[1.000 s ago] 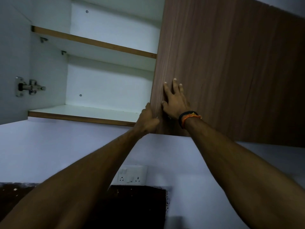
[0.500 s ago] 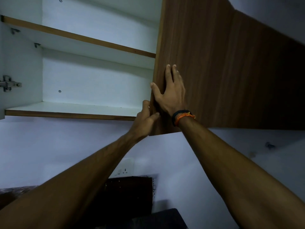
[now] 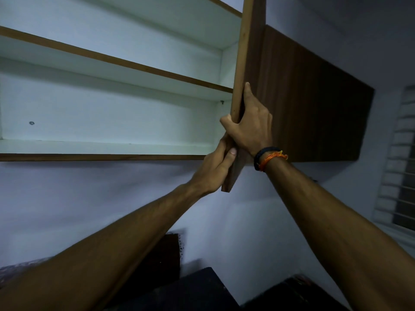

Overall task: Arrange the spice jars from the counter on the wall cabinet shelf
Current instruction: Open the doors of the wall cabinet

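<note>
Head view showed both hands clamped on the cabinet door's point(image 3: 249, 52) upright edge, left hand point(image 3: 213, 169) below right hand point(image 3: 251, 129), bare lower shelf point(image 3: 107, 146) leftward.

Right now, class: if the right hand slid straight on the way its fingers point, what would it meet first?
The right hand points up along the cabinet door, so it would likely just follow that door's edge; nothing else shows ahead.
</note>
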Tool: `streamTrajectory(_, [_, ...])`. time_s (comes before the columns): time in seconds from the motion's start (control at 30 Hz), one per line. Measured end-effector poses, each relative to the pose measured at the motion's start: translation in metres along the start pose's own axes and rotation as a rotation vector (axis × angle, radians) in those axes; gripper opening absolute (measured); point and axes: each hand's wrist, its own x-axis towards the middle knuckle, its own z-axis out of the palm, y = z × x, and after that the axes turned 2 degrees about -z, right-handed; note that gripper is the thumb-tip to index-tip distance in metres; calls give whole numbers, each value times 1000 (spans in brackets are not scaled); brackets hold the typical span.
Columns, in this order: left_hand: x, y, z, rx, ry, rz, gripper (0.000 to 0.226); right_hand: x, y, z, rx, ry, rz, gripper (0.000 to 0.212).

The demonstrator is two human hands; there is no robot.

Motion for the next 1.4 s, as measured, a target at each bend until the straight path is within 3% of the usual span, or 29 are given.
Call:
streamTrajectory(0.2, [11,16,57,-30,-96,119,66,-10,35,-53,-78,16,-23,86])
streamTrajectory(0.33, [25,16,92,110,-193,170,76,-10,68,-85,-128,60,-26,76])
streamTrajectory(0.8, [88,11,201,377,-383,185,90,-13,187,-138,-228,221,221,72])
streamTrajectory(1.03, [128,-2,242,511,-419,184,96,-7,248,-152,-380,157,322,78])
streamTrajectory(1.2, [139,-17,274,544,-383,161,105,-5,270,-147,-551,122,260,84])
streamTrajectory(1.4, [146,-25,278,544,-396,162,119,-12,281,-142,-750,38,186,73])
